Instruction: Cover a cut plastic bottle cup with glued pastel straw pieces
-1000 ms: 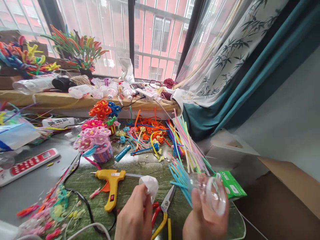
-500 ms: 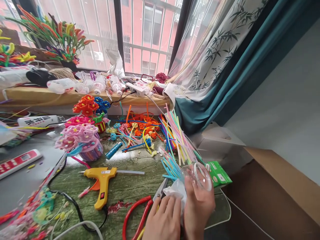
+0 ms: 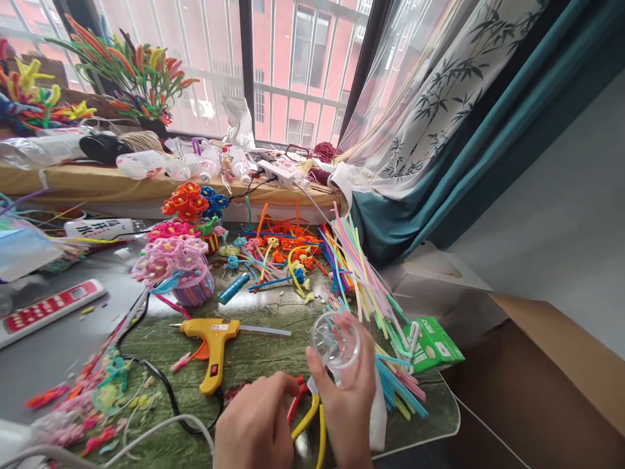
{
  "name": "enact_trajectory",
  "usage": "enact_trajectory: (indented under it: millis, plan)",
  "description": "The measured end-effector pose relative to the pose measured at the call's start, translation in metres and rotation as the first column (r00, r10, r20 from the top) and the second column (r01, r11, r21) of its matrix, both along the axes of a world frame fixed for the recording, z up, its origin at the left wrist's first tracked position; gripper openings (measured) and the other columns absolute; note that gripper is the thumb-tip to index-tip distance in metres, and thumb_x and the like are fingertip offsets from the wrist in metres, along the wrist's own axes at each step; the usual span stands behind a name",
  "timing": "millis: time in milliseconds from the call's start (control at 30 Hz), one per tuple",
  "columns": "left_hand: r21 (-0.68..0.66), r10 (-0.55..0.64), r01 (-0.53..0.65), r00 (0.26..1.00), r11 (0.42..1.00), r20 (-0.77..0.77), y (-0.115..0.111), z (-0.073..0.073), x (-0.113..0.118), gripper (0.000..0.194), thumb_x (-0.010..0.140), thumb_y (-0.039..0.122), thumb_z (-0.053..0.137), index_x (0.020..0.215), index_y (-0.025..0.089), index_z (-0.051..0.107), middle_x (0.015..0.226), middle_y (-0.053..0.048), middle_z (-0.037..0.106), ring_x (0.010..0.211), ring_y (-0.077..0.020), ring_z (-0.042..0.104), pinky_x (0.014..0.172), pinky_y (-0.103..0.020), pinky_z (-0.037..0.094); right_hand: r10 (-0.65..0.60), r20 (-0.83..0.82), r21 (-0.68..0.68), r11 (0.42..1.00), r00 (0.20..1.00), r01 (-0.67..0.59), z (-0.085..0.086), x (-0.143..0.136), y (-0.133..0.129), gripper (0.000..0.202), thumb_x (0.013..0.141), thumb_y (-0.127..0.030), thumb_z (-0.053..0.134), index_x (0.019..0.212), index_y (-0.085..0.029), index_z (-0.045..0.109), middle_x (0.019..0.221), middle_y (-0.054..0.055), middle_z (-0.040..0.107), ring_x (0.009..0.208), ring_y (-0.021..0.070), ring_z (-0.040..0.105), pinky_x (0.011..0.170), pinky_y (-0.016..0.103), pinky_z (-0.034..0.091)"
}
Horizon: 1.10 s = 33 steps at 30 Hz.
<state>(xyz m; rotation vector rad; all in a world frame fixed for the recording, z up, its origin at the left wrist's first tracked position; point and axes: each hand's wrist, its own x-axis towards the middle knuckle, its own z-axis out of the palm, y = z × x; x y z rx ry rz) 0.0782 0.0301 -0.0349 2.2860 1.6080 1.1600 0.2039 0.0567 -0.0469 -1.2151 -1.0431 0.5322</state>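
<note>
My right hand [image 3: 349,391] is wrapped round a clear plastic cup-like piece [image 3: 336,340], its round open rim facing up, held above the table's right part. To its left, my left hand [image 3: 256,420] is curled over red-handled scissors or pliers [image 3: 297,405]; what its fingertips hold, if anything, is hidden. Yellow handles [image 3: 321,436] lie between the hands. A white tissue [image 3: 379,417] lies under my right wrist, beside a bundle of blue pipe cleaners [image 3: 398,387]. A yellow glue gun [image 3: 212,348] rests to the left.
Pipe-cleaner flowers in a striped pot [image 3: 193,286] stand farther back, near a teal lighter-like stick [image 3: 233,288]. Pastel pipe cleaners [image 3: 364,267] lie back right, beside a green packet [image 3: 434,345]. A cable [image 3: 161,391] curves at left. A cardboard box [image 3: 551,326] stands at right.
My right hand has moved left with the clear piece, which now shows its rim. My left hand has shifted left, off the tissue, and curled. The view has turned slightly left.
</note>
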Motion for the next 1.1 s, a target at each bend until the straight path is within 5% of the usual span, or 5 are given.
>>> enact_trajectory:
  millis: [267,667,933,1100]
  plan:
    - [-0.172,0.387,-0.371,0.919,0.913,0.07,0.003,0.006,-0.024,0.02,0.085,0.025,0.045,0.094,0.026,0.063,0.073,0.003,0.068,0.056,-0.0151,0.062,0.056,-0.024,0.046,0.232,0.229,-0.162,0.967,0.945,-0.198,-0.011,-0.032,0.0,0.063,0.072,-0.017,0.076,0.13,-0.026,0.054,0.125,0.005,0.065,0.116,0.0267,0.062,0.1,0.039,0.049]
    - [-0.277,0.45,-0.405,0.885,0.871,0.12,0.0,0.009,-0.032,0.023,0.083,0.03,0.046,0.094,0.027,0.065,0.071,0.004,0.065,0.058,-0.0157,0.06,0.06,-0.025,0.043,0.28,0.21,-0.187,0.952,0.937,-0.243,-0.01,-0.033,-0.003,0.063,0.07,-0.016,0.078,0.127,-0.029,0.053,0.126,0.002,0.065,0.116,0.0244,0.062,0.1,0.037,0.048]
    - [-0.18,0.28,-0.25,0.945,0.951,0.169,0.009,-0.003,-0.043,0.024,0.091,0.032,0.045,0.09,0.024,0.067,0.071,0.002,0.07,0.054,-0.0146,0.063,0.054,-0.022,0.048,0.288,0.217,-0.125,0.956,0.933,-0.266,-0.008,-0.034,-0.005,0.061,0.076,-0.017,0.072,0.131,-0.03,0.05,0.131,0.002,0.061,0.12,0.0228,0.059,0.103,0.038,0.047]
    - [-0.256,0.224,-0.161,0.944,0.953,0.24,0.01,-0.005,-0.041,0.021,0.091,0.035,0.049,0.098,0.023,0.064,0.074,0.002,0.07,0.057,-0.0144,0.065,0.053,-0.02,0.049,0.296,0.204,-0.108,0.954,0.933,-0.279,-0.008,-0.033,-0.006,0.062,0.077,-0.017,0.071,0.133,-0.031,0.049,0.132,0.003,0.06,0.121,0.0241,0.058,0.103,0.04,0.048]
